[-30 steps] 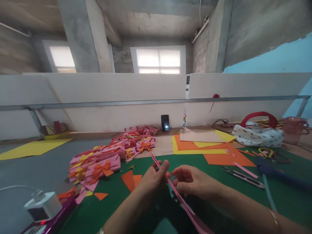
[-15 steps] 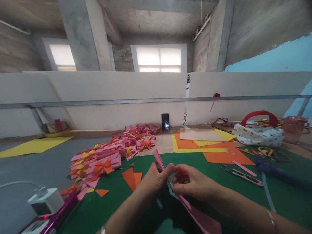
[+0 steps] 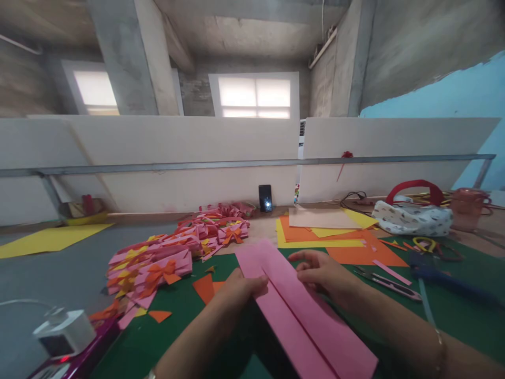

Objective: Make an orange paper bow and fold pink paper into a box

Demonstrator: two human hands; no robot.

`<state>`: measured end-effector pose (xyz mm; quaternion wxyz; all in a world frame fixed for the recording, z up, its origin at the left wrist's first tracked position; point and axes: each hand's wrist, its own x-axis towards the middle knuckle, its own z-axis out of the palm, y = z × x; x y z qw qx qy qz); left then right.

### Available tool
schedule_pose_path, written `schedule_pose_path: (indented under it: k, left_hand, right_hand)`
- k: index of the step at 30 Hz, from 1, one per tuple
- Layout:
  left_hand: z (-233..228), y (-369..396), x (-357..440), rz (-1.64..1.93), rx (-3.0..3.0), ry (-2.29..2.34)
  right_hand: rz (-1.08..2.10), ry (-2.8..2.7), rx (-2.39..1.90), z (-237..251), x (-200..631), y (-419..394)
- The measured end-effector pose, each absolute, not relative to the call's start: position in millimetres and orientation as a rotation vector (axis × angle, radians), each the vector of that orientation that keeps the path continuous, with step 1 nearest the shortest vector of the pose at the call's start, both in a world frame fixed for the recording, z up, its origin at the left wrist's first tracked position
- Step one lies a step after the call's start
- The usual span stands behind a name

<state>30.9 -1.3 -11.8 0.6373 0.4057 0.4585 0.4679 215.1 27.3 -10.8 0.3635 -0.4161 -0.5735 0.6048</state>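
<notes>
Paper (image 3: 310,316) slanted in the left hand (image 3: 242,292), its grip pinching one edge, likely to steady the folds; the right hand (image 3: 325,276) had its grip parted alongside.

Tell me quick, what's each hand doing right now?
Left hand: closed, pinching the folded pink paper.
Right hand: loosely curled at the paper's edge; can't tell if it's gripping.
</notes>
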Motion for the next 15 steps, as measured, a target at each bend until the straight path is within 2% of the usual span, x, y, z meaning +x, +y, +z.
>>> schedule_pose_path:
  k: [3, 5, 7, 12, 15]
  left_hand:
    - [-4, -5, 30, 1.067, 0.786, 1.035]
    - [-2, -5, 29, 1.069, 0.729, 1.025]
    - [-2, -3, 28, 1.058, 0.732, 1.028]
    - [-11, 2, 26, 1.032, 0.772, 1.006]
    - [-16, 4, 26, 1.012, 0.781, 0.975]
  right_hand:
    - [1.552, -1.449, -1.048, -12, 220, 32]
    - [1.433, -1.593, -1.089, -16, 220, 33]
    - [1.149, -1.841, -1.108, -20, 219, 32]
    - [0.085, -2.345, -0.808, -23, 214, 26]
    - [-0.18, -2.482, -0.6, -19, 213, 22]
